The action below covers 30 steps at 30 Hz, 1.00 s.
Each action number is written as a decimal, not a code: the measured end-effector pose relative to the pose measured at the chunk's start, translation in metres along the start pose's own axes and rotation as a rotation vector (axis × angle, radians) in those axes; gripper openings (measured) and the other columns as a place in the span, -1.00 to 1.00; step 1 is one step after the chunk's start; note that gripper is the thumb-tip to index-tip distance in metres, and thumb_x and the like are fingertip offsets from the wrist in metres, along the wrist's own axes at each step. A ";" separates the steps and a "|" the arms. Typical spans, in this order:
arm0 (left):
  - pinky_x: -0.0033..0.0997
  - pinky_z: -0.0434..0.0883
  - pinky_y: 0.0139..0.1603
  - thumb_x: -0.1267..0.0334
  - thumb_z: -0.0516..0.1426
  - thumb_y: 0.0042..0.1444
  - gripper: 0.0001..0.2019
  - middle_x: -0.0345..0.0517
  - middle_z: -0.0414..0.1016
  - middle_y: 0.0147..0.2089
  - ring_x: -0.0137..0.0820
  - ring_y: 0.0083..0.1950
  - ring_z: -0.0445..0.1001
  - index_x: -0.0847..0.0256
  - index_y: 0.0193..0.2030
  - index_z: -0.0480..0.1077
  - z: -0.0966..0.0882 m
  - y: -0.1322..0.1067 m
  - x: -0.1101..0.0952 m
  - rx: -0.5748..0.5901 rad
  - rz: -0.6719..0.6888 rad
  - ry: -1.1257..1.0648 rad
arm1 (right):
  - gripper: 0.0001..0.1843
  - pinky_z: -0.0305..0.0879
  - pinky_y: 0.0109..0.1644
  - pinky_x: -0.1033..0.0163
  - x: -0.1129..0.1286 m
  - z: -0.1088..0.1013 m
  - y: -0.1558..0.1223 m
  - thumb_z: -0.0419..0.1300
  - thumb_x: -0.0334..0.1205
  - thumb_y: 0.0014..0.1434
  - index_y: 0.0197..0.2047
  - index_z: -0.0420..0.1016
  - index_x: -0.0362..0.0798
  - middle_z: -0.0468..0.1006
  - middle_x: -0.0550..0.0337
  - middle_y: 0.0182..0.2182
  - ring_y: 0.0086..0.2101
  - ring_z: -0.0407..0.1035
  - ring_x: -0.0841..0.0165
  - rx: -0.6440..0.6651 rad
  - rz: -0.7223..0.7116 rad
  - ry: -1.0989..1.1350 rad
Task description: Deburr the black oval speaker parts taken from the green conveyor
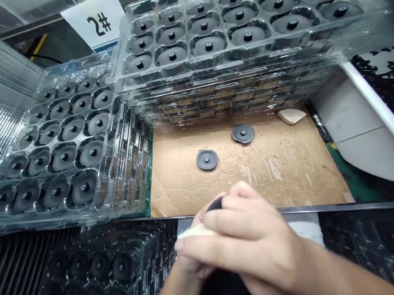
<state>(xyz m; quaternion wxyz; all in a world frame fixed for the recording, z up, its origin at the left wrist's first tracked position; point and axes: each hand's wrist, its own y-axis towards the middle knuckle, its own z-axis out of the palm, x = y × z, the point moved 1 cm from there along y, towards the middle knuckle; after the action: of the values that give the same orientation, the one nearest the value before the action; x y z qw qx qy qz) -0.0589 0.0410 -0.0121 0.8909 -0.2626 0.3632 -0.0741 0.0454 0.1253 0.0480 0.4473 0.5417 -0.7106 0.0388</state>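
Seen from the head camera, the right hand [254, 234] was closed, its fingers curled over a dark piece [215, 204] and a pale wad [193, 232], perhaps cloth, at the near edge of the worktop. The left hand [192, 261] sat mostly hidden beneath it, so its grip could not be told. Just beyond lay a cardboard sheet [281, 172] carrying two dark ribbed discs [206, 159] set well apart, apparently so they would not touch. Stacked clear plastic trays [220, 95] and a second clear tray [63, 140] held similar discs upright in separate pockets, which kept each one apart. A card marked "2#" [96, 21] stood behind them.
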 end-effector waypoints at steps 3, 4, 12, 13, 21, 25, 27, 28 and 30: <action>-0.33 0.46 -0.02 0.32 0.35 -0.22 -0.63 -0.19 0.60 -0.16 -0.24 -0.10 0.55 0.10 -0.17 0.52 0.003 0.000 0.000 0.115 -0.041 -0.172 | -0.74 0.20 -0.25 0.24 -0.030 -0.002 -0.011 0.02 -0.34 0.27 -0.08 0.50 -0.01 0.58 0.24 -0.30 -0.34 0.38 0.41 -0.206 0.197 0.011; -0.38 0.46 -0.05 0.34 0.34 -0.20 -0.60 -0.20 0.60 -0.15 -0.28 -0.12 0.56 0.10 -0.13 0.50 0.003 0.000 0.000 0.156 -0.048 -0.257 | -0.76 0.22 -0.28 0.25 -0.047 -0.003 -0.019 0.08 -0.30 0.24 -0.08 0.51 0.01 0.57 0.22 -0.28 -0.35 0.37 0.40 -0.311 0.343 -0.039; -0.43 0.50 -0.16 0.10 0.35 -0.21 -0.51 -0.11 0.58 -0.15 -0.23 -0.12 0.57 0.17 -0.08 0.47 -0.005 -0.004 0.000 0.259 -0.094 -0.494 | -0.66 0.31 -0.34 0.19 -0.113 0.026 -0.096 0.16 -0.19 0.13 -0.02 0.49 -0.06 0.36 -0.05 -0.05 -0.36 0.34 0.34 -0.481 0.724 -0.199; -0.42 0.50 -0.14 0.06 0.33 -0.19 -0.49 -0.10 0.57 -0.14 -0.23 -0.10 0.57 0.17 -0.06 0.46 -0.006 -0.005 0.000 0.282 -0.100 -0.510 | -0.63 0.33 -0.36 0.20 -0.104 0.031 -0.102 0.13 -0.19 0.16 0.04 0.44 -0.05 0.35 -0.06 -0.02 -0.37 0.35 0.36 -0.502 0.730 -0.183; -0.25 0.46 -0.06 -0.04 0.13 0.06 -0.46 -0.15 0.46 0.03 -0.26 -0.09 0.55 -0.20 0.20 0.18 -0.017 -0.015 0.005 0.214 0.232 -0.169 | -0.64 0.25 -0.57 0.30 -0.044 0.055 -0.117 0.04 -0.06 0.25 -0.39 0.60 0.01 0.41 0.25 -0.69 -0.69 0.25 0.41 -0.314 0.699 0.081; -0.06 0.26 0.15 0.45 0.29 -0.09 0.01 -0.12 0.37 0.12 -0.20 0.10 0.39 -0.34 0.31 -0.24 -0.021 -0.020 0.001 0.053 0.735 0.629 | -0.74 0.27 -0.51 0.29 -0.045 0.047 -0.115 0.13 -0.08 0.17 -0.32 0.61 -0.01 0.51 0.17 -0.55 -0.55 0.35 0.35 -0.372 0.728 0.034; -0.03 0.27 0.13 0.58 0.28 -0.15 0.13 -0.04 0.37 0.12 -0.16 0.10 0.39 -0.30 0.32 -0.37 -0.021 -0.023 -0.001 0.046 0.872 0.880 | -0.76 0.29 -0.47 0.28 -0.044 0.041 -0.113 0.16 -0.10 0.15 -0.23 0.59 -0.03 0.51 0.15 -0.49 -0.51 0.35 0.34 -0.424 0.750 0.002; -0.04 0.28 0.11 0.59 0.28 -0.16 0.15 -0.01 0.37 0.12 -0.16 0.09 0.40 -0.26 0.33 -0.40 -0.021 -0.025 -0.001 0.051 0.904 0.941 | -0.74 0.30 -0.45 0.27 -0.042 0.039 -0.112 0.16 -0.11 0.16 -0.17 0.56 -0.04 0.52 0.15 -0.47 -0.50 0.35 0.35 -0.439 0.764 0.012; -0.05 0.29 0.10 0.57 0.28 -0.15 0.15 0.03 0.36 0.11 -0.16 0.09 0.39 -0.22 0.33 -0.42 -0.020 -0.029 -0.001 0.063 0.923 0.993 | -0.71 0.30 -0.50 0.29 -0.035 0.037 -0.112 0.14 -0.10 0.19 -0.11 0.54 -0.05 0.48 0.22 -0.56 -0.60 0.31 0.39 -0.463 0.809 0.121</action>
<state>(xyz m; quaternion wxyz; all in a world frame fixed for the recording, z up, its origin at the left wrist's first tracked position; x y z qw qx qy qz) -0.0716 0.0086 -0.0083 0.5660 0.0105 0.8017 0.1917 0.1137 0.0850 -0.0461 0.5458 0.1041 -0.8273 0.0822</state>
